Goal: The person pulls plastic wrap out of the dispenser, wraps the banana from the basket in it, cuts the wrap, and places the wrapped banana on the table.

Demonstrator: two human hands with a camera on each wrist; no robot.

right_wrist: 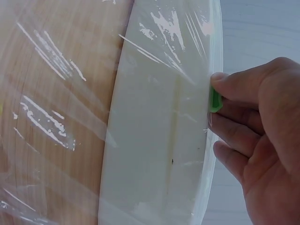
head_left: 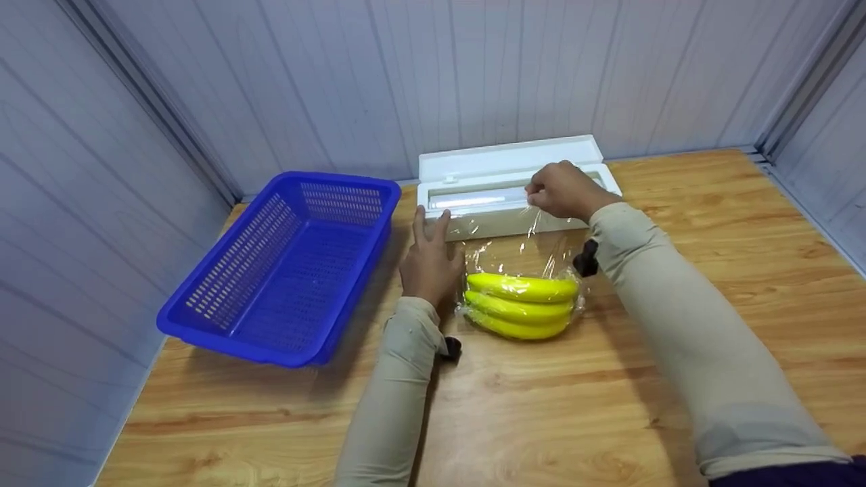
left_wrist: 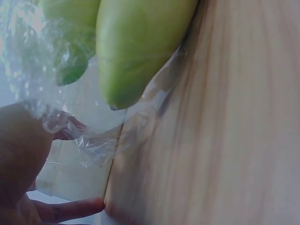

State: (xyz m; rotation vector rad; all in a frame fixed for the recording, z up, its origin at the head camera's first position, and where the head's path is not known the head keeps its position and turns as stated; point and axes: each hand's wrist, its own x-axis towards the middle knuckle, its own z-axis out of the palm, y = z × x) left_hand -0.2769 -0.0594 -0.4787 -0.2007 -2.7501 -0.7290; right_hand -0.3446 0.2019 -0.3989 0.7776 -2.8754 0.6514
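Note:
A bunch of yellow bananas (head_left: 519,316) lies on the table, wrapped in clear cling film (head_left: 514,253). From the bananas the film stretches up to a white cling film dispenser (head_left: 438,227) whose lid (head_left: 507,152) stands raised. My right hand (head_left: 567,191) pinches a small green slide cutter (right_wrist: 216,100) at the dispenser's edge, over the film. At the dispenser's left front corner is my left hand (head_left: 430,268), fingers spread and extended toward it. In the left wrist view crumpled film hangs beside that hand (left_wrist: 23,159), near the banana tips (left_wrist: 124,93).
A blue plastic basket (head_left: 369,297) with slotted walls stands on the wooden table (head_left: 541,419) to the left. Pale panel walls (head_left: 325,81) rise behind the dispenser and at both sides. A small black wrist camera (head_left: 451,348) sits on the left wrist.

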